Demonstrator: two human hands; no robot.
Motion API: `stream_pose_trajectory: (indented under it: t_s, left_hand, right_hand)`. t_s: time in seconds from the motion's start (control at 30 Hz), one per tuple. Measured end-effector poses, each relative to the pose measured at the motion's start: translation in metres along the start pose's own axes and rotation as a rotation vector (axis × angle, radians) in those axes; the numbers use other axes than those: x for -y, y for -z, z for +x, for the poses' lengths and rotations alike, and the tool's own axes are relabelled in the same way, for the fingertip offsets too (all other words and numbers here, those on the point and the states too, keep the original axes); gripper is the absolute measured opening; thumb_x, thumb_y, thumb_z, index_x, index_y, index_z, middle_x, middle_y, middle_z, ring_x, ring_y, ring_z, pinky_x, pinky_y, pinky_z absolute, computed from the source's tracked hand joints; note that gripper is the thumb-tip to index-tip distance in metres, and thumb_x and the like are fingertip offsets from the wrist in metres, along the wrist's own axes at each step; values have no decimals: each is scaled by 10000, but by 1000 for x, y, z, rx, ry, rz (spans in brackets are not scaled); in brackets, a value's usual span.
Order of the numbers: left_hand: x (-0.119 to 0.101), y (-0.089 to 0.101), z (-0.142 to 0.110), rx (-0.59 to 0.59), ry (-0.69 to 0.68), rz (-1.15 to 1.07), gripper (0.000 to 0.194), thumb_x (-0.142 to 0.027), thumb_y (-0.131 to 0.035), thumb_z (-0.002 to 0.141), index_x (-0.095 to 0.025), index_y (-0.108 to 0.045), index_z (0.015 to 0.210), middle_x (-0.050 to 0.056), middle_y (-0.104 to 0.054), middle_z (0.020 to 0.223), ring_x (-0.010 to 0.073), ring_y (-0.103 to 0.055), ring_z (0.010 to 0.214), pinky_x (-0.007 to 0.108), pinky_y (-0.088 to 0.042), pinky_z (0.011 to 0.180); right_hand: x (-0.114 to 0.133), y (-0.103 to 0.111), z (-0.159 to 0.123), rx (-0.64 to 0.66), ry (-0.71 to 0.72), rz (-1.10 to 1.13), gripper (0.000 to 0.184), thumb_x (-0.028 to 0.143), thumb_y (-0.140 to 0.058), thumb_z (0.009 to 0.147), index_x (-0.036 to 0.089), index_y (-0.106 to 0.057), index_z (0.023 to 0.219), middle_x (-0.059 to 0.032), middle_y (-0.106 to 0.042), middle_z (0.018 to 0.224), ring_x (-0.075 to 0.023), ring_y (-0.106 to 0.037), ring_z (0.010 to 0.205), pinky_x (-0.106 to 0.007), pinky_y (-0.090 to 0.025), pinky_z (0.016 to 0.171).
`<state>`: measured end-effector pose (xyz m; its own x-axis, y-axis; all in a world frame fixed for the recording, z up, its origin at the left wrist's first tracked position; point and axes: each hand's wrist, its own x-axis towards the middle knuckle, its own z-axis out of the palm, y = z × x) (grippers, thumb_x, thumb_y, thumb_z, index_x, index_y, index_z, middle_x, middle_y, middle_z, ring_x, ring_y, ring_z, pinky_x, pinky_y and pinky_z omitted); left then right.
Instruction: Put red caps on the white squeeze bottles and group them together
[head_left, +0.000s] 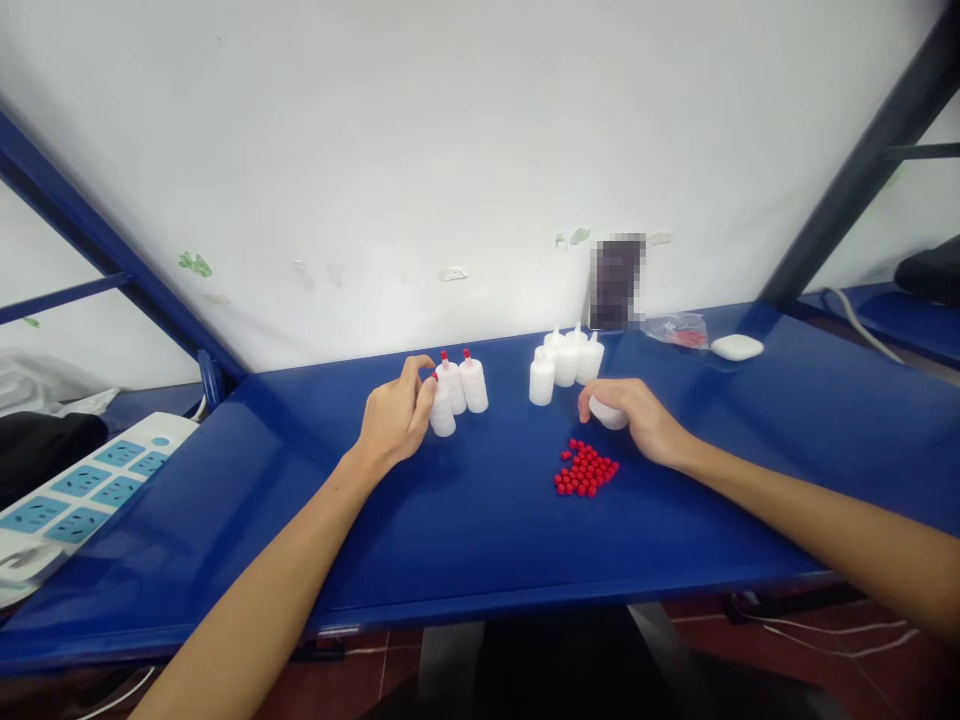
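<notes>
My left hand [395, 412] is closed at the upper part of a small white plastic bottle [442, 415] with a red cap, thumb beside the cap. Two more red-capped bottles [473, 388] stand upright against it on the right. My right hand [641, 412] is wrapped round another white bottle [609, 414], tilted, its top hidden by the fingers. Just behind that hand, several uncapped white bottles [564, 362] with nozzles stand in a cluster. A pile of small red caps [585, 470] lies in front of my right hand.
The blue table [450, 545] meets a white wall. At the back right are a clear plastic bag [679, 330] with red contents, a white rounded object [737, 347] and a pixelated dark panel [616, 282]. A power strip [82, 495] lies at the left edge.
</notes>
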<state>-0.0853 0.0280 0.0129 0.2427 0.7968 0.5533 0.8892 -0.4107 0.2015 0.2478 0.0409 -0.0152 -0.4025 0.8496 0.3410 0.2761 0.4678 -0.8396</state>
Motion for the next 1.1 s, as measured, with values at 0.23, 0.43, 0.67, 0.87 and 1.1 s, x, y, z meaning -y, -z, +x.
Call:
stream_pose_trajectory:
  t_s: [0.23, 0.43, 0.67, 0.87, 1.1]
  left_hand:
    - [-8, 7, -5, -419, -337, -66, 176, -218, -415, 951, -170, -572, 1016, -62, -510, 569, 91, -467, 458, 214, -370, 524]
    - [-70, -1, -18, 94, -633, -206, 260, -184, -444, 944, -162, -586, 1161, 71, -650, 975, 172, -612, 862, 295, -518, 771]
    - [-90, -21, -21, 502, -501, -261, 482, -106, -399, 940, -211, -446, 1408, 116, -497, 1328, 231, -510, 1153, 416, -467, 1007]
    - [-89, -20, -21, 528, -539, -150, 478, -146, -405, 952, -228, -447, 1420, 130, -487, 1289, 249, -503, 1125, 444, -462, 980]
    - [-87, -21, -22, 457, -547, -96, 338, -265, -371, 1019, -182, -580, 1270, 106, -573, 1137, 229, -532, 1040, 404, -472, 918]
  right_hand:
    - [6, -3, -1, -22, 52, -168, 492, 476, -362, 925, 187, -546, 571, -31, -564, 599, -179, -495, 647, -326, -346, 679]
    - [8, -7, -1, -1, -5, -195, 505, 529, -413, 923, 180, -524, 577, -11, -558, 569, -139, -470, 562, -296, -331, 613]
    - [9, -9, 8, 54, 0, 9, 459, 478, -422, 945, 187, -479, 596, 22, -484, 505, -115, -452, 495, -266, -360, 546]
    - [40, -15, 35, 270, 67, 5, 372, 476, -475, 952, 161, -619, 817, 42, -514, 529, -95, -476, 464, -229, -383, 488]
    - [45, -27, 39, 291, 102, 52, 495, 516, -407, 983, 156, -606, 707, 19, -524, 568, -87, -508, 512, -217, -397, 505]
